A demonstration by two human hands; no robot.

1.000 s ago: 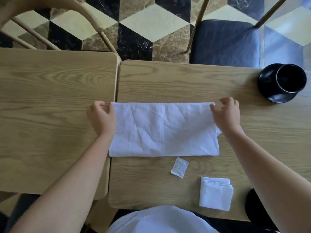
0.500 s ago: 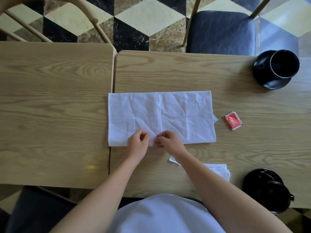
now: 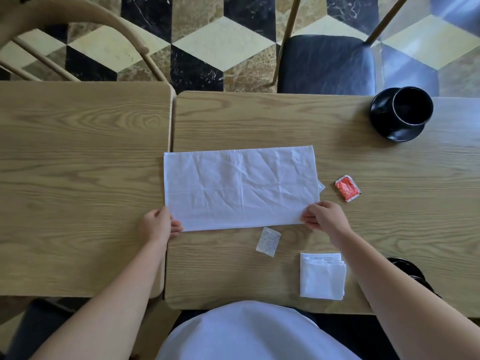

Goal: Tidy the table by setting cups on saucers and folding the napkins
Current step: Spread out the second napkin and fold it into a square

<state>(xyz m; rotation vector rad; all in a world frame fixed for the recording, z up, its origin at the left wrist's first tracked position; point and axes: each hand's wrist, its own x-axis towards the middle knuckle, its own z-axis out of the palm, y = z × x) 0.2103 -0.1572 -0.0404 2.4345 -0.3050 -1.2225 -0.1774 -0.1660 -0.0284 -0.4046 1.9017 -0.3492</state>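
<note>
A white napkin [image 3: 240, 187], folded once into a long rectangle, lies flat across the middle of the right table [image 3: 259, 118]. My left hand [image 3: 158, 224] pinches its near left corner. My right hand [image 3: 324, 216] pinches its near right corner. A smaller folded white napkin [image 3: 322, 276] lies near the front edge. At the far right a black cup [image 3: 411, 106] stands on a black saucer [image 3: 381, 126]. A second black cup and saucer [image 3: 410, 274] show at the near right, mostly hidden by my right arm.
A red sachet [image 3: 347, 188] lies right of the napkin and a white sachet [image 3: 268, 241] just in front of it. A second wooden table [image 3: 78, 178] adjoins on the left. A dark-cushioned chair [image 3: 327, 63] and a wooden chair [image 3: 78, 29] stand beyond.
My hands slid from the far corners to the middle of the near edge, then apart to the two near corners. The napkin has stayed flat.
</note>
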